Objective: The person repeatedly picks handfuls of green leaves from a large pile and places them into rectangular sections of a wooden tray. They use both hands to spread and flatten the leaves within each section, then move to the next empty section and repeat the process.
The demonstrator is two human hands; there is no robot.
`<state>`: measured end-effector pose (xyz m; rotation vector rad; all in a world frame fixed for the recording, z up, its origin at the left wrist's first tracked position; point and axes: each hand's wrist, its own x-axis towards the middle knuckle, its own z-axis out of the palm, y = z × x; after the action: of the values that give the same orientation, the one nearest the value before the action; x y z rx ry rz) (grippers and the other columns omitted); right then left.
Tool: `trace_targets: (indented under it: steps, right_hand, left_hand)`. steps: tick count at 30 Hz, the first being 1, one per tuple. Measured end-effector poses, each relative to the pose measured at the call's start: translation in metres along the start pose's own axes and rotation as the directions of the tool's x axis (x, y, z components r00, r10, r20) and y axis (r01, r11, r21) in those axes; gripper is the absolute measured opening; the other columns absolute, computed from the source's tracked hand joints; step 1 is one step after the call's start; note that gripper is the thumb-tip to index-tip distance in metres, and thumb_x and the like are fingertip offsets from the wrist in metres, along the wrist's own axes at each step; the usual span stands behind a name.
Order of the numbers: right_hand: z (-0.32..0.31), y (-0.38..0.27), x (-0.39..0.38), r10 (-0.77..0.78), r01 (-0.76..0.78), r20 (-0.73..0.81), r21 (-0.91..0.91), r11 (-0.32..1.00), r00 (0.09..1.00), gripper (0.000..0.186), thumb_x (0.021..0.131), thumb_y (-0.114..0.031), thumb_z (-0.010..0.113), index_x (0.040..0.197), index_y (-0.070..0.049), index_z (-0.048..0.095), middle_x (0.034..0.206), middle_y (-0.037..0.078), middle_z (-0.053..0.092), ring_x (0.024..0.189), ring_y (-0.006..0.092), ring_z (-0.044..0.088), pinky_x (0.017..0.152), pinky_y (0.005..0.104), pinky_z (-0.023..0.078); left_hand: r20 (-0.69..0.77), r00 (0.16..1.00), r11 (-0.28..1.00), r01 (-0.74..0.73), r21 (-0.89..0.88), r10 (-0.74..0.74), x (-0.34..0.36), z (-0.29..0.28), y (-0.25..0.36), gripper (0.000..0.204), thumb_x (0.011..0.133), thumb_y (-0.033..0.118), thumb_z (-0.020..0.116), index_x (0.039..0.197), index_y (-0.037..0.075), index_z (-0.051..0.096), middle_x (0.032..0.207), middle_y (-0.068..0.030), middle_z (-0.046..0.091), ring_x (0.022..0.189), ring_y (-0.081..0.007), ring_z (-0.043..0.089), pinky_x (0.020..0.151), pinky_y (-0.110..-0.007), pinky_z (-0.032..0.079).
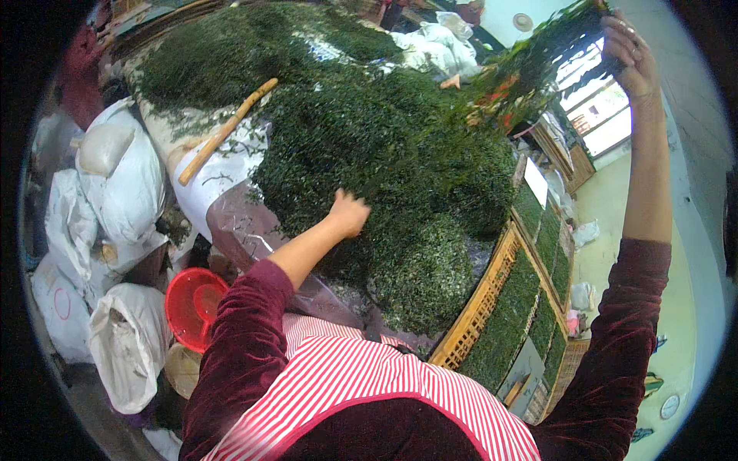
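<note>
A large heap of dark green, shredded leafy stuff, possibly seaweed or leaves (384, 146), covers the table before me. My left hand (350, 213) is at the near side of this heap, its fingers curled in; whatever they hold is hidden. High at the far right, my right hand (632, 58) is raised with its fingers closed around the top of a clump of long dark green strands (538, 58). The strands hang down and leftward, blurred, toward the heap. Across the heap's left edge lies a curved wooden stick (228, 132), apart from both hands.
Full white sacks (119, 184) and a red plastic basin (194, 307) stand at the left. Wooden frames with flat green sheets (507, 307) lie at the right. A second green heap (223, 61) and white bags (438, 50) are farther back. A person in red (81, 77) is at far left.
</note>
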<state>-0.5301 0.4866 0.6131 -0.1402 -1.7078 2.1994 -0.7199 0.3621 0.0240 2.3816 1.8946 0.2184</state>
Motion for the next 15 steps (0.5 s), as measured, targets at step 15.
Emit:
trace_targets:
  steps: [15]
  right_hand:
    - [-0.005, 0.159, -0.04, 0.245, -0.192, -0.223, 0.235, 0.953, 0.943, 0.043, 0.109, -0.018, 0.038, 0.144, 0.007, 0.036, 0.068, -0.007, 0.043, 0.045, 0.0006, 0.031, 0.039, 0.019, 0.029]
  left_hand:
    - [-0.682, 0.663, 0.951, -0.243, 0.192, 0.308, 0.046, -0.184, 0.082, 0.042, 0.079, 0.016, 0.068, 0.12, 0.006, 0.064, 0.115, -0.0144, 0.064, 0.106, -0.0336, 0.062, 0.093, -0.045, 0.049]
